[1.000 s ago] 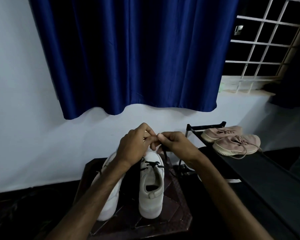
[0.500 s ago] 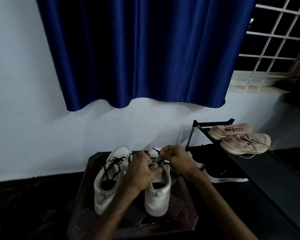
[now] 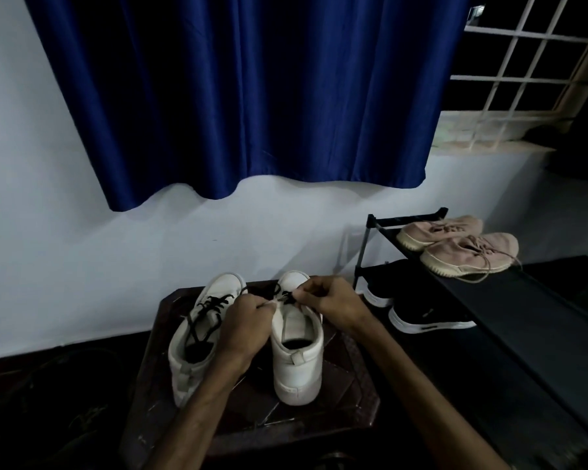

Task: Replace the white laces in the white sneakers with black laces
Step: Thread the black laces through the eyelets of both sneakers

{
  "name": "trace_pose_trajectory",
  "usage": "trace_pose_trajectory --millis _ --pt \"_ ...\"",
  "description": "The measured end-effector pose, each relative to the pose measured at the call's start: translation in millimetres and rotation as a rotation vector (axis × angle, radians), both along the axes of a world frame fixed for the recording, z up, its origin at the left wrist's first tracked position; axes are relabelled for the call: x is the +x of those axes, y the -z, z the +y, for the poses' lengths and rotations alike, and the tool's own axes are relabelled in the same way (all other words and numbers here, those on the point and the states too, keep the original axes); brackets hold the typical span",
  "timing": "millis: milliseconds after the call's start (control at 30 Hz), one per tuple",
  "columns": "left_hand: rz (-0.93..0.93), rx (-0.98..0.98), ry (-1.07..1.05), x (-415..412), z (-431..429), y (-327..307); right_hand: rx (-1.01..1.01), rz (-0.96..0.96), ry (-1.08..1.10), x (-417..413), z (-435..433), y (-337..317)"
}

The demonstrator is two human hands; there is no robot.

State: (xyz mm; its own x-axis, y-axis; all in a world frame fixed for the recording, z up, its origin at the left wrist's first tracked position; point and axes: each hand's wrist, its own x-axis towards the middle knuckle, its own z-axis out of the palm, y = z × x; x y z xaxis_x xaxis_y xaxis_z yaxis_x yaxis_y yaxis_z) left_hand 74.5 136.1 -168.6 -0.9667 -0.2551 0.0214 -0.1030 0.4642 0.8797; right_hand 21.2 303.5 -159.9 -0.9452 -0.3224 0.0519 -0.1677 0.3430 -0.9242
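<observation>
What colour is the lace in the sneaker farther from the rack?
Black; the lace shows best in the head view.

Two white sneakers side by side, toes toward the wall, left sneaker threaded with a loose black lace, right sneaker upright, black lace near its toe

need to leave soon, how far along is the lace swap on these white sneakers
Done: the left sneaker already carries a black lace, its ends loose. In hand: the left hand and right hand pinch a second lace over the right sneaker, near its toe end. Left: that sneaker shows no lace nearer its opening yet, and neither shoe looks tied.
</observation>
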Motion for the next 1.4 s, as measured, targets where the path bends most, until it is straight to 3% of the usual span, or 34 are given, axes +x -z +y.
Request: trace_pose_trajectory --millis 367,567,733,1033,1400 --pt "0.038 0.096 -0.009 -1 -6 10 0.384 0.217 0.003 0 -14 -8" --pt "0.077 0.070 -0.026 1 -2 10 0.192 0.282 0.031 9 -16 2" --pt "0.079 0.065 -0.039 1 -1 13 0.129 0.206 -0.017 11 -14 -2" --pt "0.073 0.131 -0.059 2 -2 12 0.445 0.292 0.042 10 -24 -10" --pt "0.059 0.040 -0.111 3 2 7 0.439 0.216 0.025 7 -18 -13"
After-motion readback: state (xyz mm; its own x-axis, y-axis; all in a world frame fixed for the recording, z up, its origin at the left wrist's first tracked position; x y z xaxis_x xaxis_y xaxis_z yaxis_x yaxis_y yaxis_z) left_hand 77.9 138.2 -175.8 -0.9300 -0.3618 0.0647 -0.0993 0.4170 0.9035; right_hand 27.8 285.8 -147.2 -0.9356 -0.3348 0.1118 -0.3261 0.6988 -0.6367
